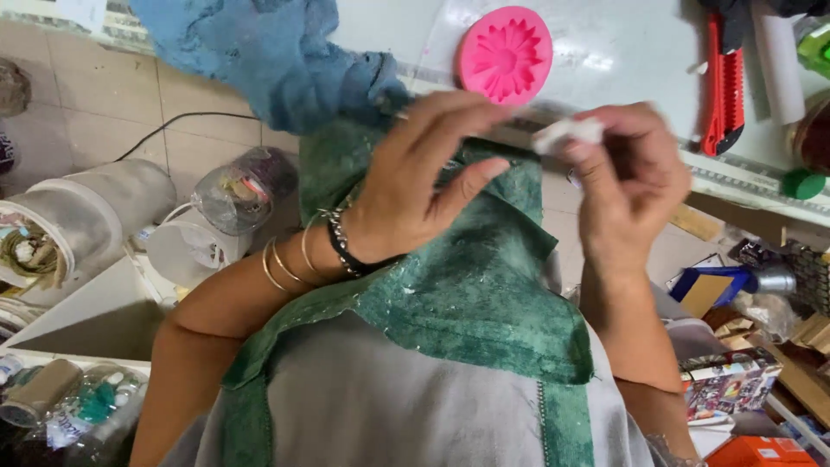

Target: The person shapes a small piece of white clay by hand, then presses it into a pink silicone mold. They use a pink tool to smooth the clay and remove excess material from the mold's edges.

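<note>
My right hand [629, 186] pinches a small white lump [568, 132] between thumb and fingers, just in front of the table edge. My left hand [430, 169], with gold bangles and a dark beaded bracelet on the wrist, is raised beside it with fingers spread, fingertips close to the lump, holding nothing I can see. Both hands hover over a green mottled cloth [471, 290] on my lap. A pink round flower-shaped mould [505, 54] lies on the white table [622, 52] just beyond my hands.
A blue rag [268, 56] hangs over the table edge at left. A red utility knife [724, 86], a white roll [775, 60] and a green cap [803, 183] lie at right. Plastic jars [78, 216] and boxes [735, 380] crowd the floor.
</note>
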